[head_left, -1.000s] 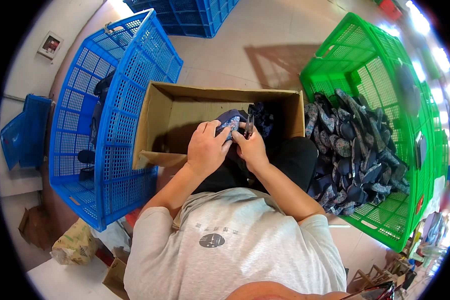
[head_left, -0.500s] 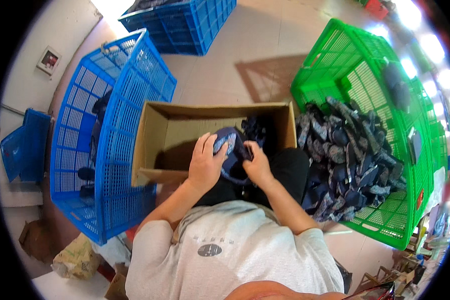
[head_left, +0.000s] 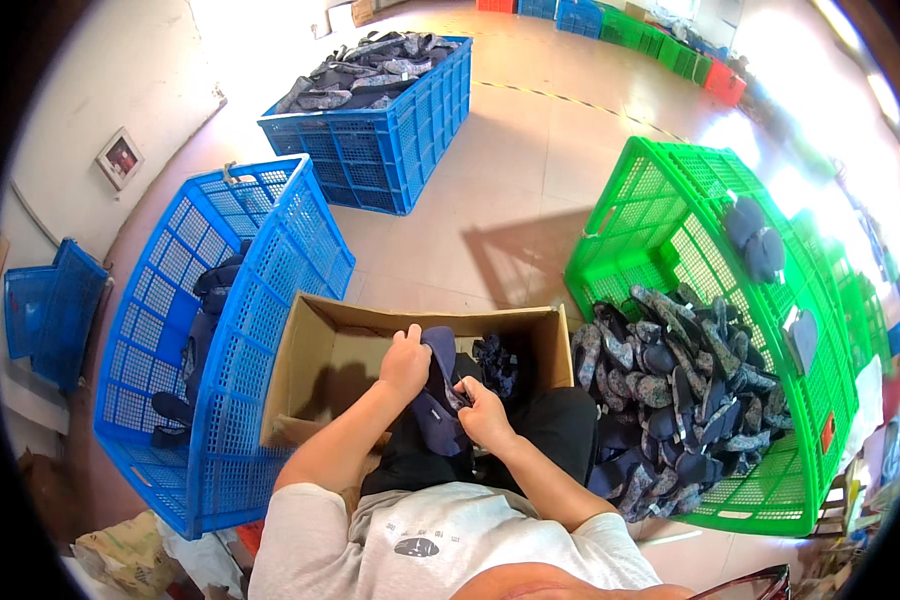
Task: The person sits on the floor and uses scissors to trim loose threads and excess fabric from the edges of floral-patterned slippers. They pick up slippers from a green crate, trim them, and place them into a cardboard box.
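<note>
A dark navy fabric slipper (head_left: 438, 418) is stretched lengthwise between my hands, above my lap and the near side of an open cardboard box (head_left: 370, 318). My left hand (head_left: 406, 363) is closed on its far end, fingers folded over the edge. Closer to me, my right hand (head_left: 485, 414) pinches its right edge. Inside the box, at the right, lies a dark patterned fabric piece (head_left: 496, 362); my arms and the slipper hide part of the box floor.
At right a tipped green crate (head_left: 660, 235) holds a heap of patterned slippers (head_left: 670, 375). A tipped blue crate (head_left: 270, 275) with dark slippers (head_left: 185, 408) stands at left. Farther off, another blue crate (head_left: 390, 150) is piled with similar pieces. Stacked crates (head_left: 660, 45) line the far edge.
The slipper has turned from showing its patterned inside to its plain navy side, drawn out long. My left hand has shifted to its far end. The view has tilted up.
</note>
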